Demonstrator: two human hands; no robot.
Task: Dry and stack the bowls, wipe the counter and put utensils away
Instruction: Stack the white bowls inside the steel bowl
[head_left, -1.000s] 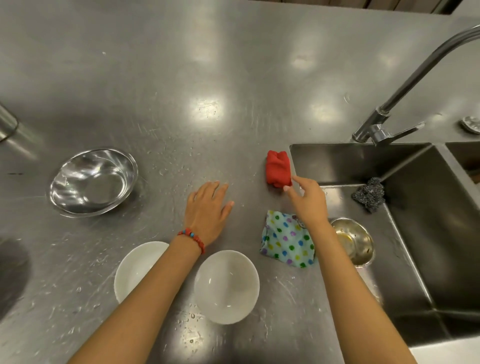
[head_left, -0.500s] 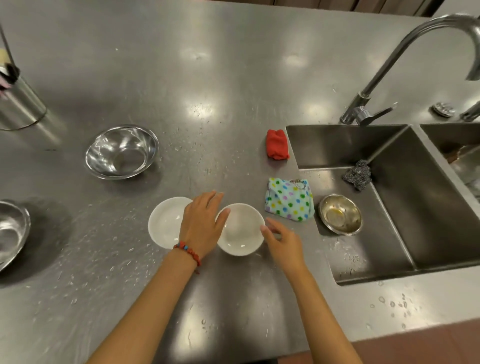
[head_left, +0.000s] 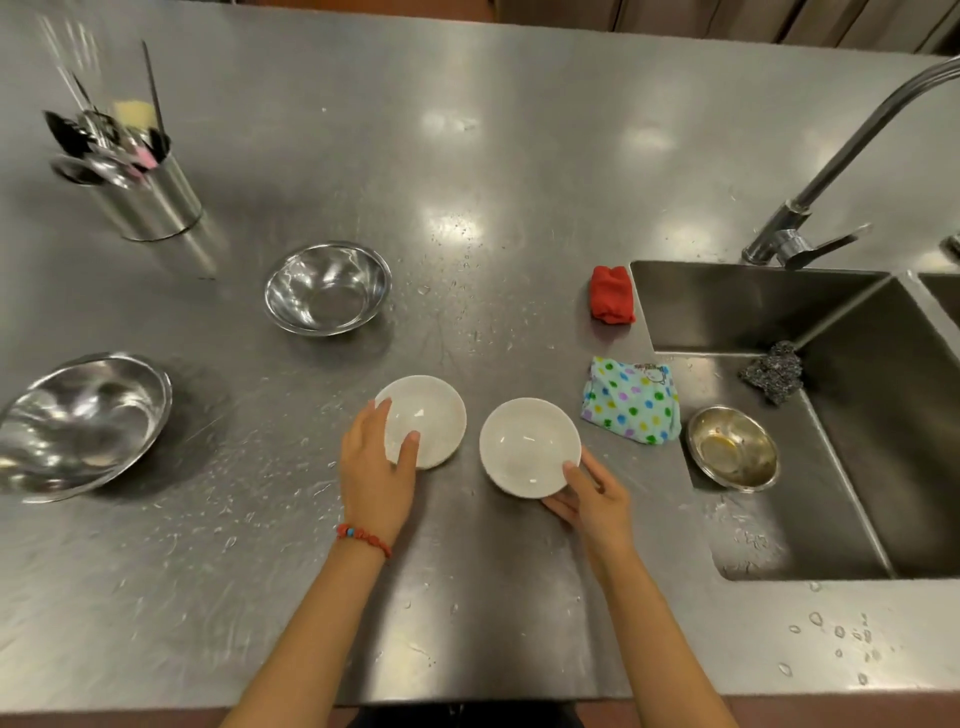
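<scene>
Hands now gripping separated white bowls (head_left: 527, 444)

Steel sink (head_left: 857, 415) at right, faucet (head_left: 841, 171) behind it — scouring pad (head_left: 774, 370) on the sink ledge.

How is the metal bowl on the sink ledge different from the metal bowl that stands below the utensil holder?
The bowl on the sink ledge looks smaller and duller, with a yellowish stain or residue at its bottom; the bowl below the utensil holder looks larger, bright and clean inside. The first sits on the lowered ledge inside the sink, the second on the counter. Both are round, metal, upright and untouched by either hand.
</scene>
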